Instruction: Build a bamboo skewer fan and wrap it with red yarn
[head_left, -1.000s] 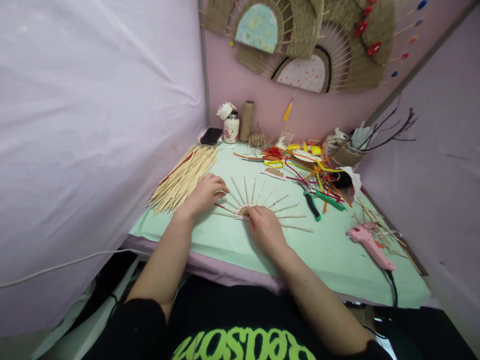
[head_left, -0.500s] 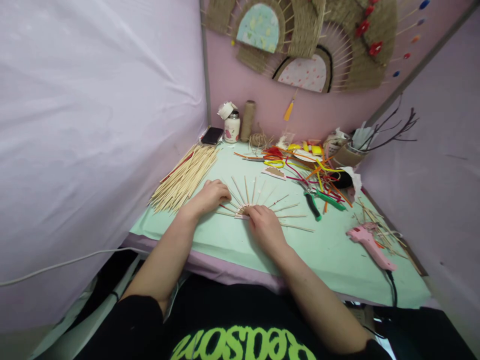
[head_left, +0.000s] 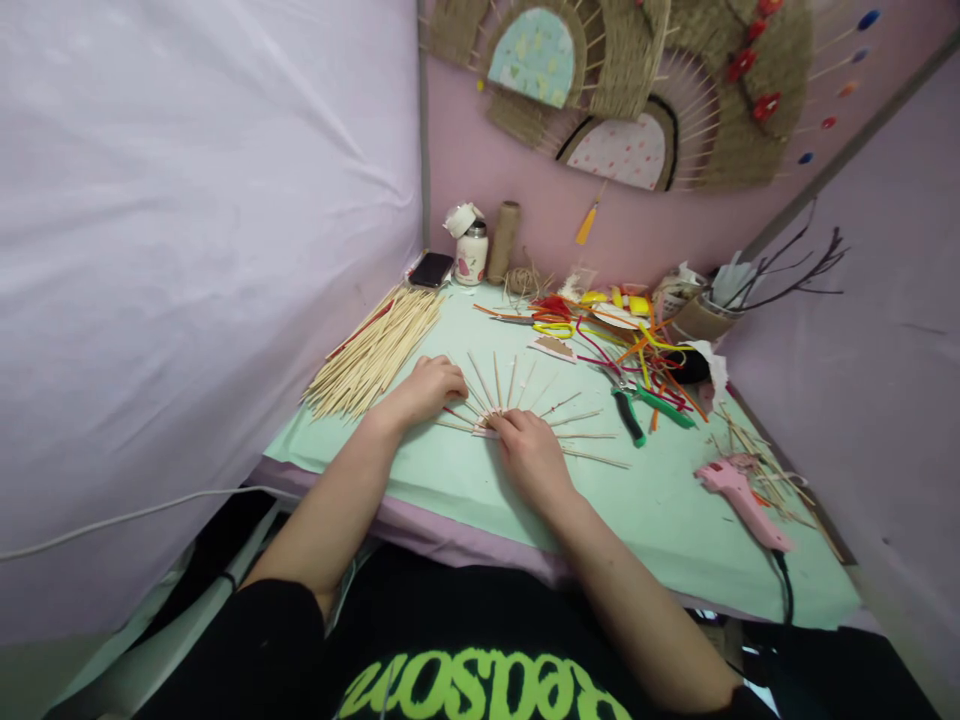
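A fan of thin wooden sticks lies flat on the table, its sticks spreading from a small cardboard base. My left hand is closed by the fan's left side, fingertips pinching one of its sticks. The fingers of my right hand are bent and pressed together over the base, where the sticks meet. That hand covers part of the base and the inner ends of the right-hand sticks. One stick near my left hand has a reddish part.
A heap of loose sticks lies at left. Pliers, yellow-handled scissors and coloured strips are at right. A pink glue gun with a cord rests near the right edge. Behind stand a bottle and a twine roll.
The whole view has shifted slightly, so the scene sits a little further right. Both hands keep nearly the same place and grip on the fan.
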